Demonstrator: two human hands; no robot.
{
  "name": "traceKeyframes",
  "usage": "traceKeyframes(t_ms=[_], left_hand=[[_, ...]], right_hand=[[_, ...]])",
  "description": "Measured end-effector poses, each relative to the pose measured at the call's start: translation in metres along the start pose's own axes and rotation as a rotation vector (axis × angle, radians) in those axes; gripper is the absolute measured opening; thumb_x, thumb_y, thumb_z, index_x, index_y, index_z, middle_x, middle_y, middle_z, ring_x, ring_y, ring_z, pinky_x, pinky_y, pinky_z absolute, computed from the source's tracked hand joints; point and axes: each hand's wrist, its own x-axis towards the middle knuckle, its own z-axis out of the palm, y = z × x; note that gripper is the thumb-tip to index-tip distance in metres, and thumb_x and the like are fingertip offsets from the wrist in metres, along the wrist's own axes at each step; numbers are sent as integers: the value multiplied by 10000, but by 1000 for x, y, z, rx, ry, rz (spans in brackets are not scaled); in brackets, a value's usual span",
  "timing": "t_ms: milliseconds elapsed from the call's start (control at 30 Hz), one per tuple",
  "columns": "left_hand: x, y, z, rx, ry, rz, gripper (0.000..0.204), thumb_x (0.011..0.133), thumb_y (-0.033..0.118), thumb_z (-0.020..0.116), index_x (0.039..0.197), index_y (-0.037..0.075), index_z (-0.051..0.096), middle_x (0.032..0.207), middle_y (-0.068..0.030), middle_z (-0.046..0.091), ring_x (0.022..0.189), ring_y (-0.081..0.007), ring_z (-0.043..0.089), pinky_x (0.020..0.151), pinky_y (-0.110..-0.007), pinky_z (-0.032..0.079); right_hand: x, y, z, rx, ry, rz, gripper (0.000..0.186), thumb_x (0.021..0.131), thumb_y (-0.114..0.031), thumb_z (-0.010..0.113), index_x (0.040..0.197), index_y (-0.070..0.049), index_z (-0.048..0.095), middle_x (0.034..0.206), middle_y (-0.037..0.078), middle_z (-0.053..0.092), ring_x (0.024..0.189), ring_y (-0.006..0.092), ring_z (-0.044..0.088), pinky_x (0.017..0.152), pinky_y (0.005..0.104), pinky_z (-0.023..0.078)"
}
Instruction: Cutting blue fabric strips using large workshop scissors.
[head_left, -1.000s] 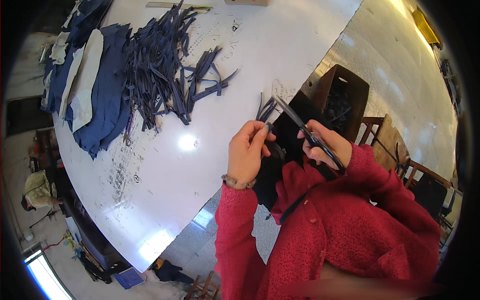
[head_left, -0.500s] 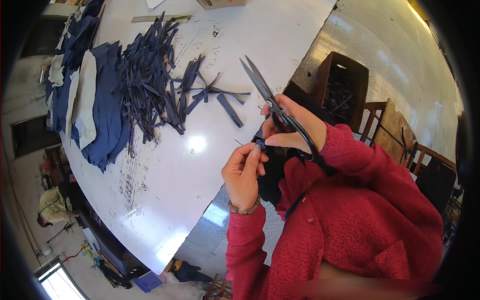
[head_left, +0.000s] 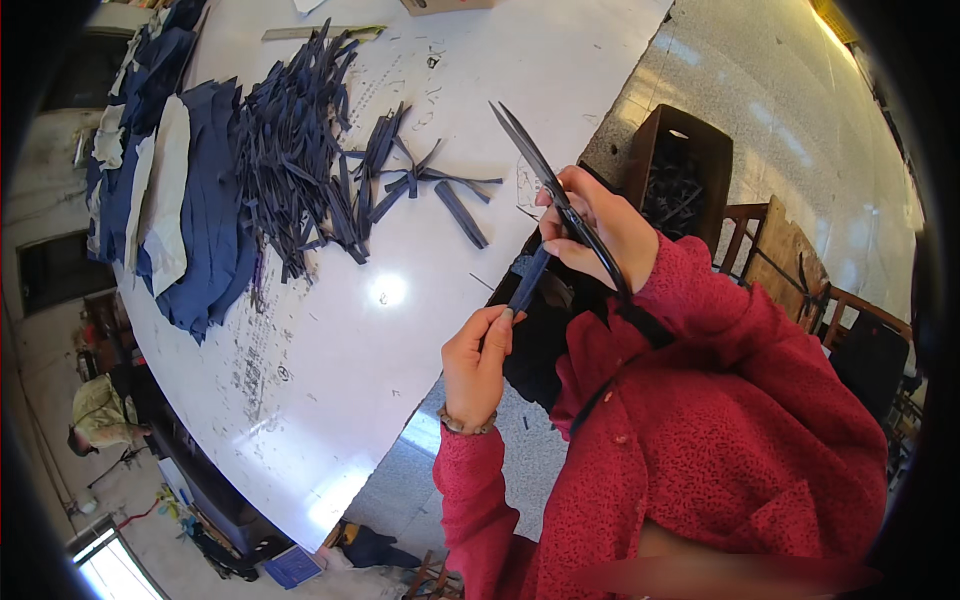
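A short dark blue fabric strip (head_left: 528,283) is stretched between my two hands, just off the table's near edge. At its lower end my left hand (head_left: 474,365) pinches it between thumb and fingers. My right hand (head_left: 612,228) is closed around a pair of black-handled scissors (head_left: 527,150), the blades nearly together and aimed at the far left. The thumb and fingers of that same hand also appear to pinch the strip's upper end. Beyond my hands, one loose strip (head_left: 461,215) and a small cluster of strips (head_left: 412,180) lie on the white table (head_left: 400,340).
A big heap of dark strips (head_left: 290,150) covers the table's left part, beside blue cloth sheets (head_left: 215,210) and a pale piece (head_left: 172,200). A ruler (head_left: 310,32) lies at the back. Right of the table stands a brown bin (head_left: 645,160) with dark scraps. Another person (head_left: 105,410) is far left.
My hands have moved apart, the left slightly down-left and the right slightly up-right. More of the strip now shows, drawn out straight between them. The scissors have shifted a little to the right.
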Motion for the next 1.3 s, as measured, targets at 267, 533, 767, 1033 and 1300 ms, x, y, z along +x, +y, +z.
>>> traceKeyframes(t_ms=[267, 533, 767, 1033, 1300], left_hand=[[13, -4, -9, 344, 149, 141, 142, 918, 118, 567, 931, -2, 642, 740, -70, 665, 615, -104, 559, 575, -253, 445], [26, -3, -8, 447, 166, 58, 159, 897, 152, 572, 905, 12, 645, 733, -87, 672, 624, -160, 613, 603, -286, 469], [25, -3, -10, 426, 170, 30, 161, 896, 151, 566, 885, 11, 645, 704, -77, 661, 613, -147, 597, 601, -282, 461], [31, -1, -9, 386, 145, 14, 172, 898, 161, 567, 855, 16, 650, 606, -36, 576, 560, -106, 517, 538, -262, 399], [29, 0, -10, 355, 175, -56, 176, 903, 161, 563, 840, 22, 650, 581, -10, 537, 550, -82, 487, 517, -247, 366]], right_hand=[[13, 16, 4, -478, 224, -185, 383, 798, -38, 617, 1129, -43, 424, 810, 95, 598, 748, 229, 625, 698, 310, 476], [16, 16, 11, -871, 265, -203, 361, 807, -115, 666, 1121, -83, 492, 814, 117, 599, 749, 277, 629, 645, 352, 491], [-19, 22, -6, -623, 242, -82, 440, 791, -166, 736, 1122, -61, 467, 775, 63, 567, 695, 165, 589, 654, 301, 475], [-67, 49, -8, -120, -286, 175, 634, 801, -423, 728, 1160, -10, 408, 759, 51, 553, 672, 140, 544, 627, 282, 444], [-79, 50, 3, 7, -485, 281, 592, 850, -507, 632, 1142, -20, 464, 656, 57, 545, 562, 140, 560, 534, 276, 433]])
